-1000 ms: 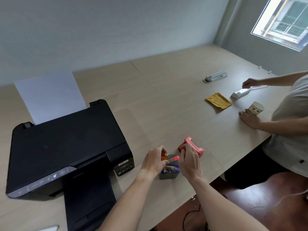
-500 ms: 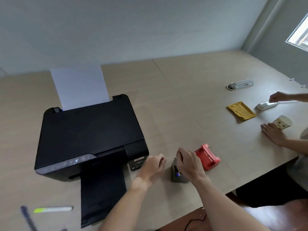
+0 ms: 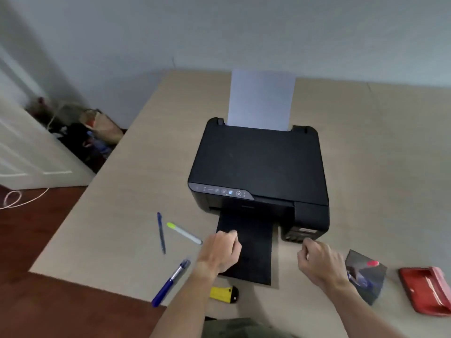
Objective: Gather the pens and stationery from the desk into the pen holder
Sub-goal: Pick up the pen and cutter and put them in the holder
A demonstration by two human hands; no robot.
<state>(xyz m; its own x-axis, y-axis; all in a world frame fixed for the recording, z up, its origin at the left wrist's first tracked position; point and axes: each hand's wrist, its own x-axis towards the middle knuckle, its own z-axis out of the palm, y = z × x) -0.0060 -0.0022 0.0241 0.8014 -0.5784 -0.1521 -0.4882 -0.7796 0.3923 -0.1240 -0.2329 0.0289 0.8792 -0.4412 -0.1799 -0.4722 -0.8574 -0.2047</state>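
The grey pen holder [image 3: 368, 279] stands at the right, with a red-capped pen and other items sticking out of it. My right hand [image 3: 317, 262] hovers just left of it, fingers curled, holding nothing. My left hand [image 3: 223, 250] is over the printer's output tray, loosely curled and empty. Left of it lie a thin blue pen [image 3: 161, 232] and a white highlighter with a yellow-green cap [image 3: 184, 233]. A thicker blue pen [image 3: 170, 282] lies at the desk's front edge. A yellow and black cutter [image 3: 223, 293] sits under my left forearm.
A black printer [image 3: 261, 164] with a paper sheet [image 3: 261, 101] stands mid-desk, its tray [image 3: 246, 254] extended forward. A red stapler-like tool [image 3: 427, 289] lies far right. The desk's left edge [image 3: 97, 176] drops to a wooden floor with bags and a cable.
My view has swung left, bringing the loose pens and the cutter into sight. Both hands have left the pen holder; the left has moved over toward the printer tray and pens.
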